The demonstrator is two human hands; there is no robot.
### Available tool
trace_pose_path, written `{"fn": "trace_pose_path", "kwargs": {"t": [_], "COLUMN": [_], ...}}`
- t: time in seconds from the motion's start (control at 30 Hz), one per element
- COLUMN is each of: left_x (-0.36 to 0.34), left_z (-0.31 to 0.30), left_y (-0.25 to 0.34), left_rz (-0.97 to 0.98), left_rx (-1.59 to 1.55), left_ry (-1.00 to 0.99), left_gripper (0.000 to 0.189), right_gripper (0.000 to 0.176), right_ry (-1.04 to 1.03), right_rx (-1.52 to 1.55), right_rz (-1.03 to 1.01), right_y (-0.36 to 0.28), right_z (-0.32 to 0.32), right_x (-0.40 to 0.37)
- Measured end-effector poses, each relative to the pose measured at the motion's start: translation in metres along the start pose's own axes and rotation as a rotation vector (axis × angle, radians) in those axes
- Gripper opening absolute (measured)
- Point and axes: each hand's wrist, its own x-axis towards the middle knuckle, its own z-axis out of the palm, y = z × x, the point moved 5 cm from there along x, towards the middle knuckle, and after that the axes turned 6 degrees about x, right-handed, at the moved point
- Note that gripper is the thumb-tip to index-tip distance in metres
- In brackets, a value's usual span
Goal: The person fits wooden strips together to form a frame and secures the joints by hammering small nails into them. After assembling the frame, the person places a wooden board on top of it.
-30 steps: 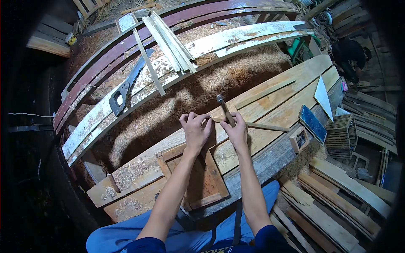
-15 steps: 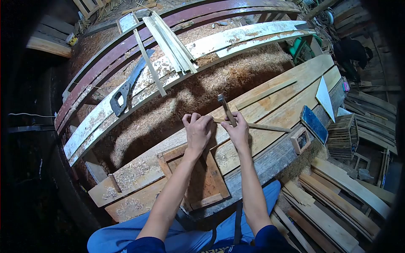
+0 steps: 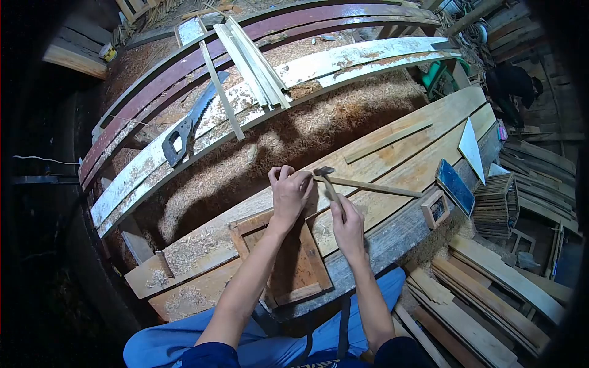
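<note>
My right hand (image 3: pixel 348 228) grips the wooden handle of a hammer (image 3: pixel 325 171), whose dark metal head is just right of my left fingertips. My left hand (image 3: pixel 290 195) is closed in a pinch at the left end of a thin wooden strip (image 3: pixel 380 187). What sits between those fingertips is too small to make out. The strip slants right across the long plank bench (image 3: pixel 392 211). Below my left hand and partly behind its forearm lies a rectangular wooden frame (image 3: pixel 316 260) with a brown panel.
A handsaw (image 3: pixel 178 141) and light wood slats (image 3: pixel 242 67) rest on a curved white beam (image 3: pixel 362 52). To the right are a small wooden box (image 3: pixel 436 209), a blue board (image 3: pixel 455 187) and a slatted basket (image 3: pixel 496 205). Another person (image 3: pixel 512 86) is at far right.
My right hand has moved down and slightly right with the hammer. The hammer's head has tipped down towards the strip's left end. My left hand stays in almost the same place.
</note>
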Motion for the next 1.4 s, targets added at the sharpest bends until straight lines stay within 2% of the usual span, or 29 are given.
{"fn": "trace_pose_path", "kwargs": {"t": [0.07,0.2,0.27,0.43,0.53,0.7,0.87,0.93,1.0,1.07,1.2,1.3,1.4], "left_x": [-0.001,-0.002,0.001,-0.001,0.001,-0.001,-0.004,-0.003,-0.001,-0.002,-0.002,-0.002,-0.002], "left_z": [0.0,-0.001,-0.001,-0.004,-0.001,-0.003,0.0,0.001,0.0,-0.003,0.001,-0.002,-0.002], "left_y": [-0.002,0.0,-0.001,0.0,-0.003,-0.001,-0.004,-0.004,-0.002,-0.003,-0.004,-0.004,-0.002], "left_rz": [0.0,-0.017,-0.024,-0.044,-0.044,-0.059,-0.073,-0.06,-0.069,-0.093,-0.068,-0.097,-0.084], "left_rx": [0.003,-0.026,-0.02,-0.04,-0.025,-0.041,-0.035,-0.044,-0.043,-0.041,-0.064,-0.036,-0.049], "left_ry": [0.01,0.005,0.004,0.001,-0.002,-0.011,0.005,-0.002,0.005,0.005,-0.02,0.011,-0.024], "left_gripper": [0.016,0.016,0.016,0.015,0.016,0.014,0.016,0.015,0.015,0.015,0.016,0.018,0.018], "right_gripper": [0.037,0.037,0.036,0.035,0.035,0.035,0.036,0.035,0.035,0.034,0.033,0.033,0.03], "right_ry": [0.058,0.008,0.051,0.032,0.085,0.028,0.097,0.016,0.022,0.118,0.043,0.155,0.073], "right_rx": [-0.025,-0.1,-0.128,-0.087,-0.089,-0.102,-0.105,-0.107,-0.119,-0.15,-0.173,-0.186,-0.155], "right_rz": [0.003,0.012,-0.101,-0.007,-0.072,-0.029,-0.04,0.007,-0.016,-0.078,-0.043,-0.139,-0.078], "right_y": [-0.007,0.002,0.002,0.003,-0.001,0.004,-0.001,-0.001,0.003,0.0,-0.002,-0.003,0.001], "right_z": [-0.003,0.003,0.008,0.011,0.01,0.013,0.009,0.011,0.014,0.012,0.015,0.013,0.016], "right_x": [-0.005,-0.006,-0.008,-0.007,-0.011,-0.01,-0.013,-0.01,-0.012,-0.016,-0.014,-0.021,-0.016]}}
